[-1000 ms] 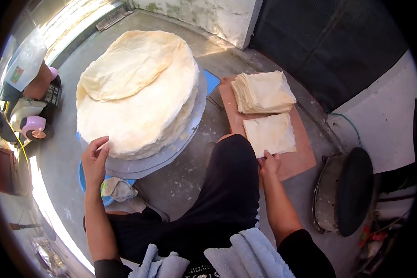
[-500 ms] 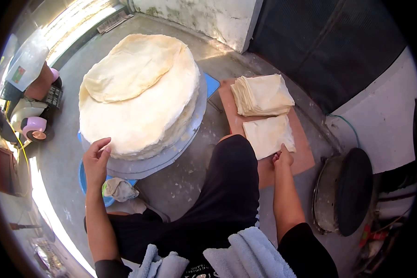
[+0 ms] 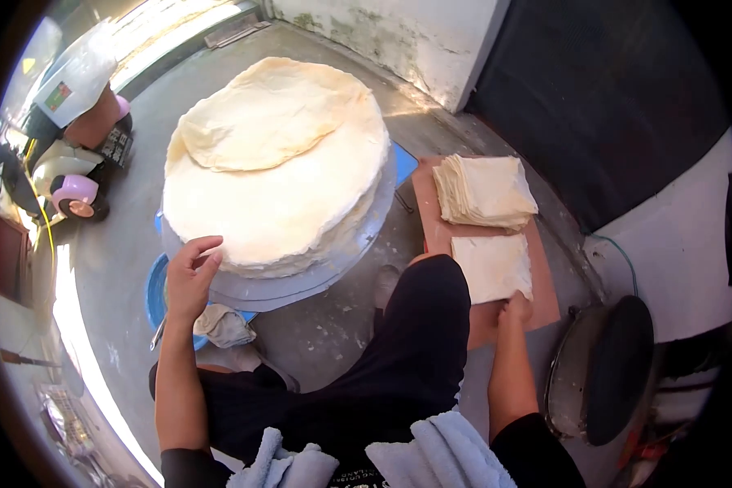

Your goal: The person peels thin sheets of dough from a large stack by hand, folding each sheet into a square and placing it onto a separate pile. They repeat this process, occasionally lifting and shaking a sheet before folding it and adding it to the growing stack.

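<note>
A tall round stack of thin, pale dough sheets (image 3: 252, 207) stands on grey round boards (image 3: 293, 294), with a smaller, paler-brown-edged sheet (image 3: 268, 114) lying across its far part. My left hand (image 3: 191, 281) is at the stack's near left edge, fingers curved, with thumb and forefinger slightly apart. At the right, a flat square of folded dough sheet (image 3: 488, 264) lies on a reddish-brown board (image 3: 484, 321). My right hand (image 3: 516, 307) is closed at its near right corner; the fingertips are partly hidden. Behind that square sits a thicker pile of square sheets (image 3: 488, 191).
A blue basin (image 3: 156, 289) and a pale cloth (image 3: 224, 325) are below the round stack. Beside my right arm leans a dark round pan (image 3: 618, 370). A black panel (image 3: 594, 106) stands behind the board, and a pink-and-white machine (image 3: 77, 195) is at the far left.
The whole view has shifted, so things appear farther right. My left hand stays at the stack's edge. The right hand stays at the folded square's near corner, its fingers showing less.
</note>
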A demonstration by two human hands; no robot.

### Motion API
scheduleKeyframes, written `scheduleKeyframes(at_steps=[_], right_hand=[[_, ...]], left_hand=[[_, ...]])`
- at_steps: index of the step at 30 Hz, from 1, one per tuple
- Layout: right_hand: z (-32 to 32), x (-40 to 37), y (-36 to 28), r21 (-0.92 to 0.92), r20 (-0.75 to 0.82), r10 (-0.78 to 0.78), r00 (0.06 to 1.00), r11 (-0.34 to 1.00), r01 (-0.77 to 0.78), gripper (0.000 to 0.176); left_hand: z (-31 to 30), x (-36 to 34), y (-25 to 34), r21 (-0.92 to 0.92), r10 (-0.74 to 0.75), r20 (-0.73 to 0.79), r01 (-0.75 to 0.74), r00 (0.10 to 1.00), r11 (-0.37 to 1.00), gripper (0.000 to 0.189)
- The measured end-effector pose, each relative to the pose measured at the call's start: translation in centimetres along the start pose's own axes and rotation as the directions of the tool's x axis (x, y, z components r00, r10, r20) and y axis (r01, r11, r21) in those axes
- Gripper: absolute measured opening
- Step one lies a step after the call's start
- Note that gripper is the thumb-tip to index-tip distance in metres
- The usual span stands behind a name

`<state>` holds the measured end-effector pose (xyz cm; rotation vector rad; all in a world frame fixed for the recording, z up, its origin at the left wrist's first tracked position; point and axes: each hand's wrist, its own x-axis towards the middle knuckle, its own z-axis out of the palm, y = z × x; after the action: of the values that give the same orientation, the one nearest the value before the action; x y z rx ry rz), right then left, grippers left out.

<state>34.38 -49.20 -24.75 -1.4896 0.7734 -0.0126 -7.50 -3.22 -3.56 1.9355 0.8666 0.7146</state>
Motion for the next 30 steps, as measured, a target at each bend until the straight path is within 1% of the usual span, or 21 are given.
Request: scheduleKeyframes(at_steps=[2, 3, 4, 5, 7, 9, 11, 12, 13, 14, 16, 17, 18, 19, 20, 22, 24, 26, 27, 29, 30], right_hand=[[-0.4, 3.7, 1.2, 0.113, 0.041, -0.116, 0.992, 0.987, 0.111, 0.011], [0.7, 4.9, 1.4, 0.191, 0.091, -0.185, 0.979, 0.968, 0.165, 0.009], [2.7, 3.5, -0.1, 0.191, 0.136, -0.192, 0.972, 0.968, 0.164, 0.009], [3.6, -1.0, -3.6, 0.114, 0.257, -0.206, 0.944, 0.977, 0.182, 0.008], [6.8, -7.3, -8.2, 0.044, 0.488, -0.252, 0.836, 0.963, 0.264, 0.011], [11.7, -12.6, -11.9, 0.075, 0.684, -0.325, 0.653, 0.922, 0.381, 0.010], [16.5, -19.1, -15.1, 0.118, 0.824, -0.374, 0.426, 0.848, 0.516, 0.010], [19.0, -22.0, -16.0, 0.148, 0.875, -0.381, 0.300, 0.799, 0.583, 0.011], [21.7, -24.4, -16.4, 0.180, 0.897, -0.400, 0.190, 0.722, 0.668, 0.012], [24.3, -26.5, -16.6, 0.220, 0.912, -0.404, 0.076, 0.636, 0.739, 0.013], [29.7, -29.0, -16.0, 0.243, 0.948, -0.296, -0.115, 0.443, 0.863, 0.018], [31.6, -30.1, -15.2, 0.250, 0.950, -0.283, -0.132, 0.435, 0.865, 0.018], [33.2, -31.5, -14.2, 0.403, 0.898, -0.277, -0.342, 0.202, 0.893, 0.025], [34.4, -32.6, -13.4, 0.545, 0.814, -0.220, -0.538, -0.035, 0.838, 0.033], [35.3, -33.5, -12.9, 0.563, 0.804, -0.202, -0.559, -0.041, 0.825, 0.033], [36.6, -35.4, -11.9, 0.696, 0.673, -0.044, -0.739, -0.300, 0.652, 0.036], [38.0, -35.8, -11.3, 0.733, 0.614, -0.011, -0.789, -0.364, 0.575, 0.028], [39.0, -36.3, -11.4, 0.586, 0.776, 0.069, -0.627, -0.449, 0.675, 0.016], [40.2, -36.6, -11.9, 0.598, 0.764, 0.074, -0.641, -0.452, 0.661, 0.016], [41.7, -36.3, -13.3, 0.571, 0.801, -0.058, -0.595, -0.225, 0.790, 0.012], [43.4, -36.6, -14.6, 0.515, 0.833, -0.183, -0.522, -0.088, 0.852, 0.016]], left_hand=[[0.2, -0.1, 0.6, 0.027, -0.013, -0.047, 0.014, 0.999, 1.000, 0.024], [0.3, -0.1, 0.9, 0.082, 0.052, -0.022, -0.050, 0.998, 0.995, 0.024], [0.4, 0.0, 1.0, 0.137, 0.113, 0.010, -0.113, 0.994, 0.984, 0.024], [0.5, 0.0, 1.0, 0.146, 0.105, -0.025, -0.100, 0.994, 0.984, 0.024], [0.9, 0.1, 1.2, 0.182, 0.136, 0.041, -0.141, 0.990, 0.973, 0.024], [1.2, 0.0, 2.4, 0.173, 0.137, 0.047, -0.143, 0.989, 0.975, 0.023], [1.6, -0.1, 2.7, 0.153, 0.138, 0.054, -0.144, 0.989, 0.978, 0.022], [1.6, -0.1, 2.6, 0.187, 0.193, 0.078, -0.205, 0.978, 0.961, 0.023], [1.7, -0.1, 2.5, 0.221, 0.246, 0.105, -0.263, 0.964, 0.939, 0.023], [1.7, -0.2, 2.5, 0.219, 0.240, 0.088, -0.254, 0.967, 0.942, 0.023], [1.7, -0.5, 2.8, 0.320, 0.288, 0.128, -0.315, 0.949, 0.894, 0.024], [1.7, -0.5, 2.6, 0.318, 0.278, 0.110, -0.299, 0.954, 0.900, 0.024], [1.7, -0.4, 2.3, 0.330, 0.301, 0.130, -0.328, 0.945, 0.885, 0.024], [1.7, -0.4, 2.0, 0.342, 0.323, 0.149, -0.355, 0.935, 0.870, 0.024], [1.7, -0.5, 1.8, 0.344, 0.313, 0.123, -0.337, 0.942, 0.877, 0.024], [1.7, -0.6, 1.4, 0.368, 0.344, 0.149, -0.374, 0.927, 0.851, 0.024], [1.5, -0.8, 1.7, 0.362, 0.375, 0.168, -0.411, 0.912, 0.837, 0.025], [0.9, -1.1, 2.7, 0.357, 0.410, 0.189, -0.451, 0.892, 0.818, 0.026], [0.6, -1.4, 3.4, 0.325, 0.417, 0.216, -0.467, 0.883, 0.822, 0.026], [0.2, -1.7, 3.7, 0.290, 0.418, 0.241, -0.476, 0.876, 0.831, 0.027], [0.1, -1.7, 3.7, 0.279, 0.422, 0.240, -0.478, 0.874, 0.833, 0.027]])
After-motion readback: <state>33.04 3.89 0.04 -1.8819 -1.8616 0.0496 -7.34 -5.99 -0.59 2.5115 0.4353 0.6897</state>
